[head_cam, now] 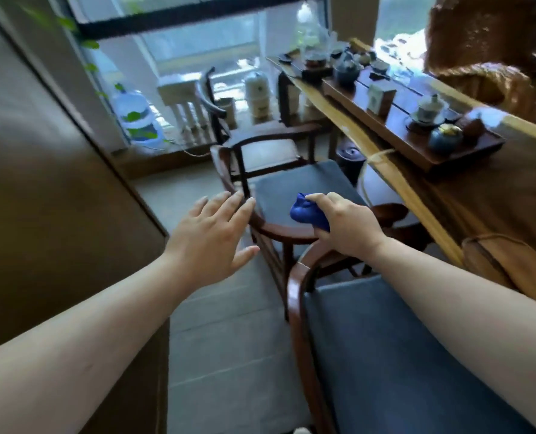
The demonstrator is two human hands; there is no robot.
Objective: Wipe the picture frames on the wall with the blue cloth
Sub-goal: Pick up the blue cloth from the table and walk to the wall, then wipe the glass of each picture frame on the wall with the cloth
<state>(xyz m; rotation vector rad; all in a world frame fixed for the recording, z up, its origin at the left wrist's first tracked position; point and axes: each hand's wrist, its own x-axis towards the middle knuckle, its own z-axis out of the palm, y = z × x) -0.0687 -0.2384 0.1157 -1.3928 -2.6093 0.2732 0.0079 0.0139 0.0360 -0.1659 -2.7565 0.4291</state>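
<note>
**Blue cloth bunched in the right hand, no frames in sight**

On the far left stands one brown panel (41, 198), seen at a slant, with a trailing green plant (85, 45) hanging beside it. Next comes the left hand (210, 236), one of two bare hands in view: its fingers (226, 203) are spread flat and wide, gripping nothing, held in the air just beside the back rail of the middle chair.

Three wooden chairs stand in a row running from near to far: the near chair (401, 355) with a blue-grey cushion, the middle chair (291, 195) with a like cushion, and the far chair (270, 142) by the window (204, 39).

The single blue cloth (307, 213) is crumpled into a wad in the right hand (348, 225), above the middle chair's seat. The fingers are curled closed around it, and the bulk of the wad bulges out to the left and far side of the fist. It is too balled up to show a clear long axis.

At the right, a long wooden surface (495, 195) carries a tea tray (417, 133) with several pots, cups and one small box (381, 98); the printing on the box is too blurred to read.
</note>
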